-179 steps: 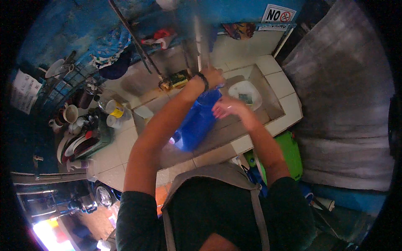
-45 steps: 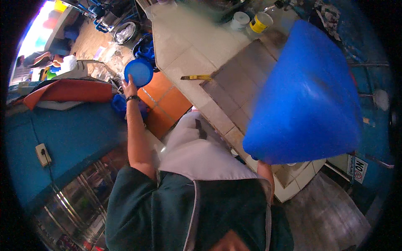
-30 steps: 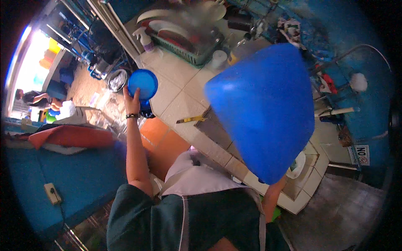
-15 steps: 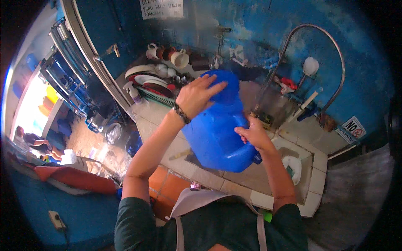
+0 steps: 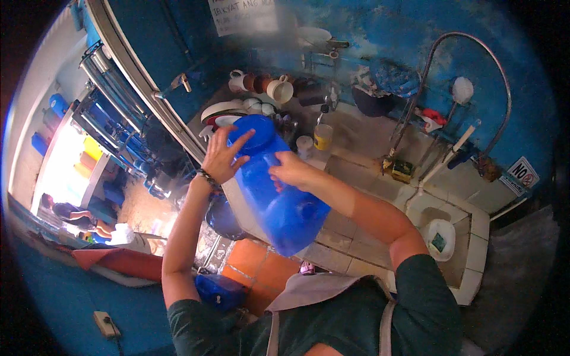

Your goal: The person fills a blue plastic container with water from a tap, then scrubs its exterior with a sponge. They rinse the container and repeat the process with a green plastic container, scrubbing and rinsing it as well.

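A big translucent blue water jug (image 5: 285, 213) hangs tilted in front of me over the counter's front edge, its wide round blue lid (image 5: 255, 133) at the upper left. Around the lid's left side lies my left hand (image 5: 221, 155), fingers curled over its top and rim. Just below the lid, my right hand (image 5: 292, 172) is closed round the jug's handle, most of which its fingers hide. A dark beaded bracelet (image 5: 206, 176) circles my left wrist.
Right of the jug are a tiled sink (image 5: 457, 249) with a white basin (image 5: 440, 239), and a tall curved faucet (image 5: 504, 89). Behind stand mugs (image 5: 279, 90), stacked plates (image 5: 222, 108) and a yellow-labelled bottle (image 5: 323, 136). Someone (image 5: 74, 213) sits beyond the doorway at left.
The jug has moved left and turned, its lid now toward the upper left. My right hand has shifted from the jug's lower right side to the handle near the lid. My view has swung slightly.
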Demonstrator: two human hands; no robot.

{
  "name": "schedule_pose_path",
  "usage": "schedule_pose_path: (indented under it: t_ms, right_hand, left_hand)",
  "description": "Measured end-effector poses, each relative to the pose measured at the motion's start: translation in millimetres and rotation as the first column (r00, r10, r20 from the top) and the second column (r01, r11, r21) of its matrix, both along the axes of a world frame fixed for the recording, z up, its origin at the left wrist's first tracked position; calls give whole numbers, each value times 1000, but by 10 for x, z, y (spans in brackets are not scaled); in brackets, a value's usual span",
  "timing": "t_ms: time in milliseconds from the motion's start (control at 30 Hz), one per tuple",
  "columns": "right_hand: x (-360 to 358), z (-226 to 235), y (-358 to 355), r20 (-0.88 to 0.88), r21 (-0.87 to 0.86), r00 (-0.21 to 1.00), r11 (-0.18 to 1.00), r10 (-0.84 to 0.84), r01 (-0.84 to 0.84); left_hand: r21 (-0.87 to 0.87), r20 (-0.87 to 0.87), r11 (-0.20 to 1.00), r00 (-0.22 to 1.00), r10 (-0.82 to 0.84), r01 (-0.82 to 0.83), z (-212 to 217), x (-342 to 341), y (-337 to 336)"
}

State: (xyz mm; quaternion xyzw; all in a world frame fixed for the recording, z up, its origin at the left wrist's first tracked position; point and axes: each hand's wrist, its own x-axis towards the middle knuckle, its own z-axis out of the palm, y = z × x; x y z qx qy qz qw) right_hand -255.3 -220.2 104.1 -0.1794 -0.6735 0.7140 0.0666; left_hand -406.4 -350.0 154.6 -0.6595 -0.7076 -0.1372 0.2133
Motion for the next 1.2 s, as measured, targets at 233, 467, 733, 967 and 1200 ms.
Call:
schedule_pose_path:
  t_ms: [233, 467, 733, 967, 1200]
  right_hand:
    - [-1488, -371, -721, -120, -84, 962, 968, -245, 236]
    - [-1858, -204, -927, -47, 161, 991, 978, -125, 131]
    - [-2027, -219, -138, -456, 869, 882, 154, -122, 470]
    - [-1941, -605, -146, -555, 795, 829, 337, 70, 505]
    - [974, -2234, 298, 23, 981, 982, 195, -185, 14]
  left_hand:
    - [-302, 689, 929, 624, 368, -214, -169, -447, -747]
    - [-78, 568, 933, 753, 331, -352, -697, -992, -871]
    - [-12, 631, 935, 723, 282, -354, -702, -1505, -850]
    - [-182, 701, 922, 613, 365, -341, -737, -2048, -1155]
    - [133, 312, 983, 947, 77, -124, -935, -1469, 52]
